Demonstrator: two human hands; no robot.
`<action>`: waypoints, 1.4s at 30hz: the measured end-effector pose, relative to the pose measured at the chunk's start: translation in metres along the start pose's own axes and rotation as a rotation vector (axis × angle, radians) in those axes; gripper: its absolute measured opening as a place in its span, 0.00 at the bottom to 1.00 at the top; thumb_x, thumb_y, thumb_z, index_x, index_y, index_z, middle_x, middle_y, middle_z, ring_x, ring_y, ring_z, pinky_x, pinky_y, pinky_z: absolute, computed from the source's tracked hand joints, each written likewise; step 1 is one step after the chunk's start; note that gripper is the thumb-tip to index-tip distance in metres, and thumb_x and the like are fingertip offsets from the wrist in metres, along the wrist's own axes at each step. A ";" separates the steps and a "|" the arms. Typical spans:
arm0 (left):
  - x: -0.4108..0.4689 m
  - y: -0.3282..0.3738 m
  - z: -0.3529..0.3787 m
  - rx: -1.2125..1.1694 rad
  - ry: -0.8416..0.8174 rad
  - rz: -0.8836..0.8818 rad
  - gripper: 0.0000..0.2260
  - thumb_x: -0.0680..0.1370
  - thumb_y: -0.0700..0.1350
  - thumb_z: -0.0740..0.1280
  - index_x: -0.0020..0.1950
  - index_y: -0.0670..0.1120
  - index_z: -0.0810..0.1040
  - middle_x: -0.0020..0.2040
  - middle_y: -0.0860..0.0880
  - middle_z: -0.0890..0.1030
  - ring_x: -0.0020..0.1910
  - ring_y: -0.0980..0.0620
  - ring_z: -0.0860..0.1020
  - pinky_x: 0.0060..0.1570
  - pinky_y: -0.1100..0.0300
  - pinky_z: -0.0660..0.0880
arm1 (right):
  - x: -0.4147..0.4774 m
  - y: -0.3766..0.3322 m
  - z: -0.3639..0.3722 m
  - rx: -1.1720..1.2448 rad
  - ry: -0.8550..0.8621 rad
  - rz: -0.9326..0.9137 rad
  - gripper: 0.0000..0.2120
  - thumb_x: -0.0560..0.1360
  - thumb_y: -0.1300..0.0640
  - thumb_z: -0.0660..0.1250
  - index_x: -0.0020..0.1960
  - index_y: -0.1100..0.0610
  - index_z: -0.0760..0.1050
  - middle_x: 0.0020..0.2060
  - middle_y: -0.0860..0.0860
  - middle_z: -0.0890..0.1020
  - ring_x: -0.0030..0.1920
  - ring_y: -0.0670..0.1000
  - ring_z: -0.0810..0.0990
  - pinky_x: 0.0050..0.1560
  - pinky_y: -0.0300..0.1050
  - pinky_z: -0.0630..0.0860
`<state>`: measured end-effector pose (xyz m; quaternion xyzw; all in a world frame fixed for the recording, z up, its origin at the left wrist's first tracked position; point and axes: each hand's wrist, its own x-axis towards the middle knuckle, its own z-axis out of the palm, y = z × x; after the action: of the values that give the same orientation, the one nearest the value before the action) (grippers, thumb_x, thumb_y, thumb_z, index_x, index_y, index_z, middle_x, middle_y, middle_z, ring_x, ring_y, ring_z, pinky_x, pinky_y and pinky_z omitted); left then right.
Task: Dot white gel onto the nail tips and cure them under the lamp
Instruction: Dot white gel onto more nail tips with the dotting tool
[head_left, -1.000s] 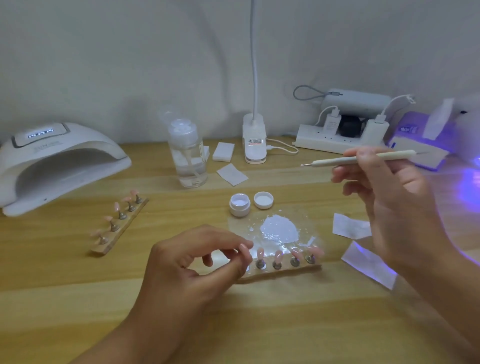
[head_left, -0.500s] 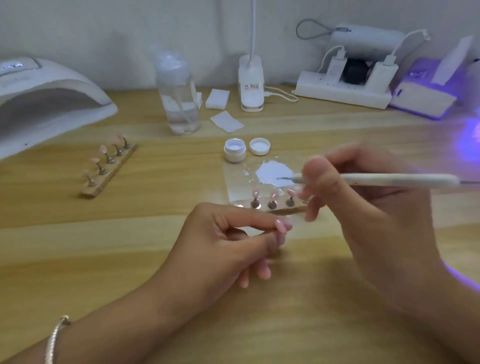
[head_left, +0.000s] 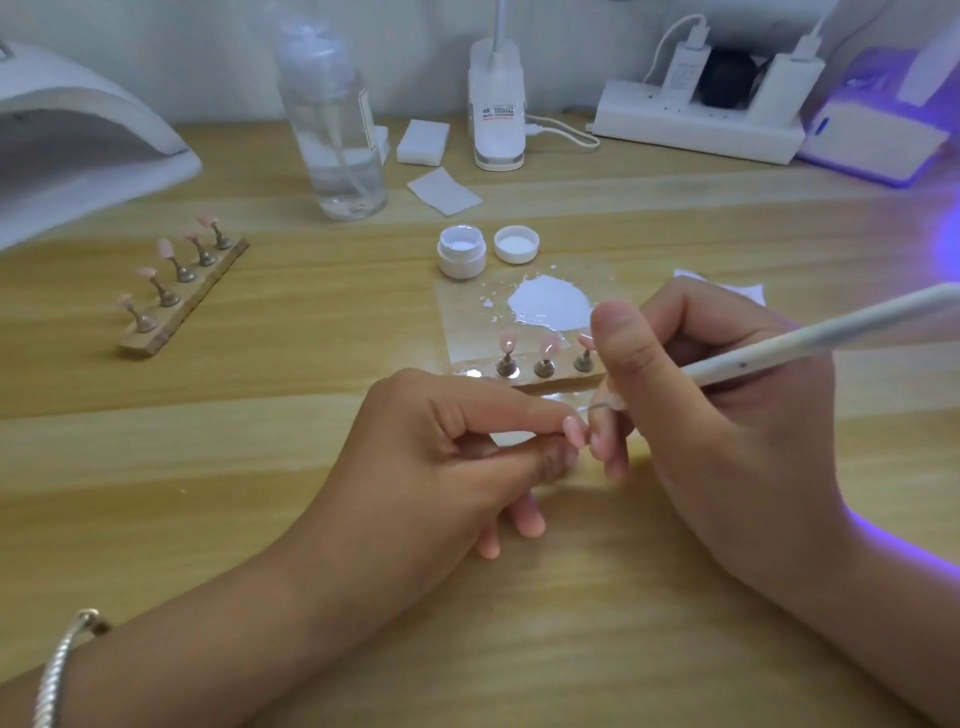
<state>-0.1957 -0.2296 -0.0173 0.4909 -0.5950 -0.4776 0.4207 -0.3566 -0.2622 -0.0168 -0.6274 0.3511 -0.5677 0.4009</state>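
Wooden desk (head_left: 260, 467) — pinching pink nail tip (head_left: 575, 430) in left hand (head_left: 457, 447); dotting pen (head_left: 779, 349) gripped in right hand (head_left: 727, 415), point just right of tip, shaft slanting far-right.

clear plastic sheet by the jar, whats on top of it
A white gel puddle with small splatters lies on the clear plastic sheet. The right hand covers its right end, so anything there is hidden.

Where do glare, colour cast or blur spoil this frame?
Head view: a violet glow floods the right edge and rims the arm below the right hand; glare whitens the sheet round the gel; the bottle and the pen's back end are soft; the nail tip pinched by the left hand is fairly sharp.
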 end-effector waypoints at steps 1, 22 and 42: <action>0.000 0.000 0.000 0.000 -0.003 0.001 0.07 0.74 0.37 0.74 0.43 0.50 0.88 0.35 0.51 0.84 0.23 0.53 0.80 0.21 0.63 0.72 | 0.000 0.001 0.000 -0.004 -0.001 0.002 0.17 0.79 0.58 0.67 0.33 0.57 0.70 0.21 0.48 0.74 0.20 0.57 0.77 0.19 0.46 0.71; -0.001 0.000 -0.001 0.029 -0.033 0.043 0.07 0.75 0.39 0.74 0.43 0.50 0.88 0.35 0.53 0.84 0.22 0.57 0.78 0.22 0.64 0.73 | 0.000 0.000 0.002 -0.019 -0.045 0.008 0.16 0.77 0.55 0.68 0.32 0.56 0.70 0.21 0.45 0.73 0.20 0.55 0.76 0.20 0.48 0.73; -0.001 -0.001 -0.001 0.022 -0.024 0.032 0.09 0.75 0.37 0.74 0.44 0.52 0.88 0.36 0.55 0.85 0.23 0.56 0.79 0.21 0.66 0.72 | 0.000 0.004 -0.001 0.010 -0.041 0.045 0.17 0.79 0.58 0.67 0.33 0.60 0.70 0.20 0.50 0.75 0.21 0.53 0.78 0.21 0.47 0.74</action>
<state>-0.1942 -0.2291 -0.0183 0.4801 -0.6129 -0.4702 0.4156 -0.3571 -0.2636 -0.0204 -0.6288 0.3540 -0.5474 0.4238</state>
